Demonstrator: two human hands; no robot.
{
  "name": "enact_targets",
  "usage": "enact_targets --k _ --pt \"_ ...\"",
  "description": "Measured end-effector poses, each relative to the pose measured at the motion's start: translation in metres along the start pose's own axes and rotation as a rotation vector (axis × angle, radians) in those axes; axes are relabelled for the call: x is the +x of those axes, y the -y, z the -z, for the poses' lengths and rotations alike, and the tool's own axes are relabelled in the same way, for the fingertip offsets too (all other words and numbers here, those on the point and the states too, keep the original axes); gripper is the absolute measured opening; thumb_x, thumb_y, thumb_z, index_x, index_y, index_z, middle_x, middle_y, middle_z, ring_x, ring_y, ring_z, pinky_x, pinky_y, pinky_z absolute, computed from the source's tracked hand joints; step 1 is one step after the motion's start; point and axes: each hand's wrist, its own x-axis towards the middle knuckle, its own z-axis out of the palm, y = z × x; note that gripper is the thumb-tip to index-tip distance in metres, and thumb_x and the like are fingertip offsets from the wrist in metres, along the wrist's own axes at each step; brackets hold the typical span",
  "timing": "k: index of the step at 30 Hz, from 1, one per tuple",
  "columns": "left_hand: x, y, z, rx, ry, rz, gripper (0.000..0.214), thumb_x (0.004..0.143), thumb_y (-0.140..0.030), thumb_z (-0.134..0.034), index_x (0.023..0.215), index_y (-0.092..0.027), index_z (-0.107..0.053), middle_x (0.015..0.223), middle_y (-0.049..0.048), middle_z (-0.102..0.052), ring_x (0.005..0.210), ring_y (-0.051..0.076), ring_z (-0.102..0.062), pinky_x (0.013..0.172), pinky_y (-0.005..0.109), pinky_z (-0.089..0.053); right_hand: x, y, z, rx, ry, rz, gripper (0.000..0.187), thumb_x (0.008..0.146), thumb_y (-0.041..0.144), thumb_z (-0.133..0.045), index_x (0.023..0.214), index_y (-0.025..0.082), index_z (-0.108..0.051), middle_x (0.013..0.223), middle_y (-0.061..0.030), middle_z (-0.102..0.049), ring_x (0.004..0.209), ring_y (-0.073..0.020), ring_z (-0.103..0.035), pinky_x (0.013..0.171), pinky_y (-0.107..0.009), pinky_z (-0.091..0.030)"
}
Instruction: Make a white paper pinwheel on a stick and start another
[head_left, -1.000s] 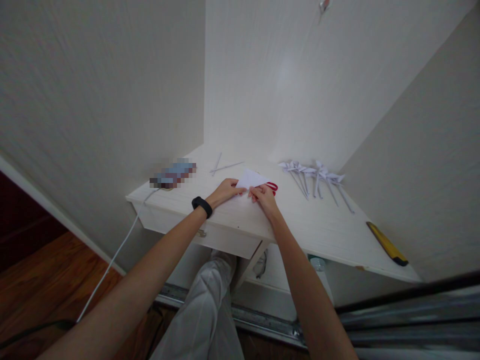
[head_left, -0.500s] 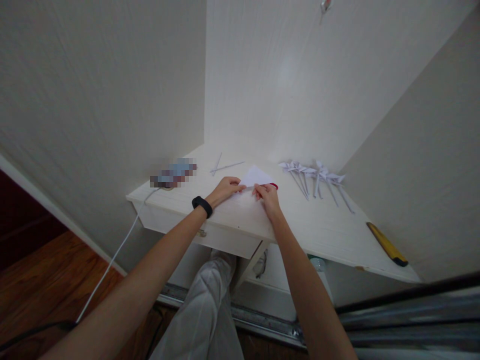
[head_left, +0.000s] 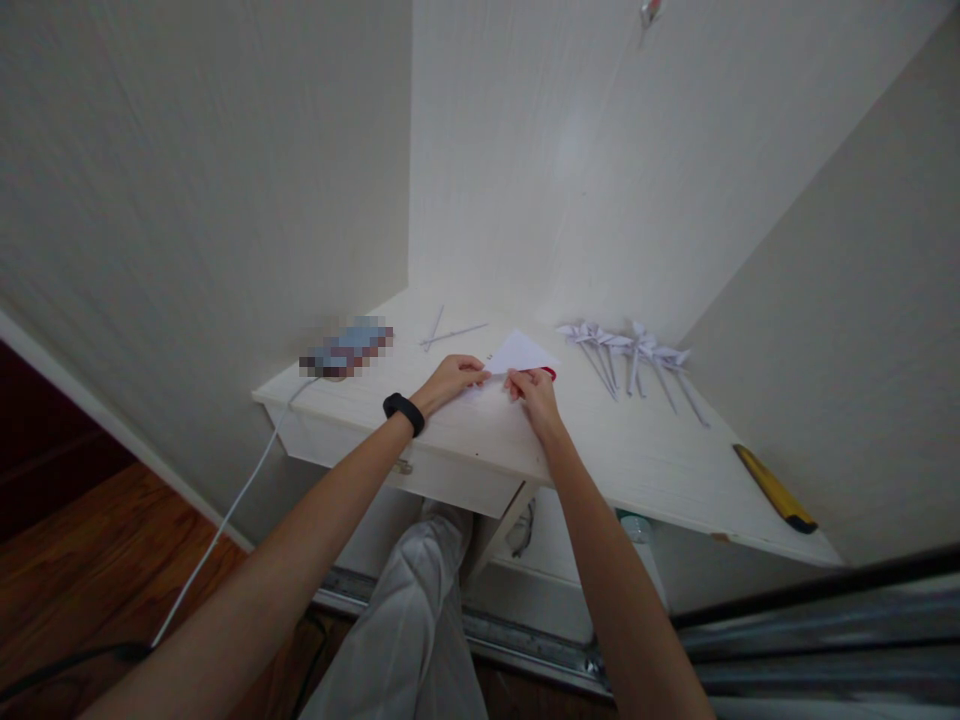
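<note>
A white sheet of paper (head_left: 523,352), its far corner pointing at the back wall, is held just over the white desk top (head_left: 465,425). My left hand (head_left: 456,377) pinches its near left edge between thumb and fingers. Close beside it, my right hand (head_left: 534,392) grips the near edge with thumb and forefinger. Part of a red object (head_left: 550,374), perhaps a scissor handle, shows behind my right hand; the rest is hidden. Two thin white paper sticks (head_left: 456,332) lie crossed behind my left hand.
Several folded paper pinwheel-like pieces on sticks (head_left: 637,345) lie in a row at the back right. A yellow and black cutter (head_left: 776,490) lies near the right wall. At the left is a blurred phone-like object (head_left: 349,350) with a white cable (head_left: 255,475).
The paper has shifted slightly to the right between my fingers, and small dark marks now show by its left edge. Both hands have hardly moved.
</note>
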Motion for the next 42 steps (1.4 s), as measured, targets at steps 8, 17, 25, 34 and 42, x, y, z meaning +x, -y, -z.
enact_targets --k 8,17,25,34,42 --pt "-0.004 -0.008 -0.002 0.029 0.041 -0.018 0.019 0.064 -0.03 -0.063 0.068 -0.012 -0.064 0.061 0.0002 -0.058 0.058 0.01 -0.049 0.061 0.024 -0.035 -0.001 0.003 -0.003 -0.08 0.132 -0.033 0.021 0.069 0.034 -0.057 0.056 0.017 -0.055 0.046 0.0026 -0.048 0.043 -0.0084 -0.041 0.047 -0.024 -0.032" --pt "-0.008 -0.014 -0.003 0.092 0.065 -0.024 0.017 0.065 -0.03 -0.062 0.064 -0.012 -0.062 0.06 0.0005 -0.058 0.06 0.011 -0.049 0.06 0.025 -0.034 -0.001 0.001 -0.001 -0.079 0.129 -0.031 0.019 0.07 0.032 -0.055 0.059 0.017 -0.055 0.048 0.0028 -0.049 0.046 -0.0089 -0.043 0.049 -0.024 -0.034" --pt "-0.006 -0.012 -0.003 0.08 0.035 -0.018 0.017 0.063 -0.03 -0.063 0.064 -0.013 -0.063 0.06 0.0005 -0.059 0.059 0.011 -0.049 0.06 0.025 -0.035 0.0 0.001 -0.001 -0.042 0.08 -0.044 0.016 0.067 0.031 -0.056 0.058 0.018 -0.052 0.048 0.0029 -0.05 0.046 -0.0089 -0.043 0.049 -0.024 -0.033" --pt "-0.004 -0.007 -0.001 0.078 0.025 -0.029 0.016 0.065 -0.029 -0.062 0.067 -0.013 -0.064 0.061 0.0008 -0.059 0.059 0.011 -0.049 0.061 0.025 -0.036 -0.001 0.002 -0.001 -0.066 0.0 -0.051 0.015 0.066 0.031 -0.055 0.058 0.019 -0.049 0.048 0.0026 -0.05 0.048 -0.0097 -0.044 0.052 -0.024 -0.035" --pt "-0.002 -0.004 -0.001 0.054 0.03 -0.026 0.015 0.066 -0.027 -0.061 0.07 -0.013 -0.064 0.062 0.0005 -0.059 0.06 0.011 -0.05 0.061 0.024 -0.037 0.001 -0.001 0.001 -0.022 -0.005 -0.045 0.016 0.066 0.031 -0.054 0.057 0.019 -0.049 0.047 0.003 -0.051 0.046 -0.0093 -0.044 0.052 -0.024 -0.035"
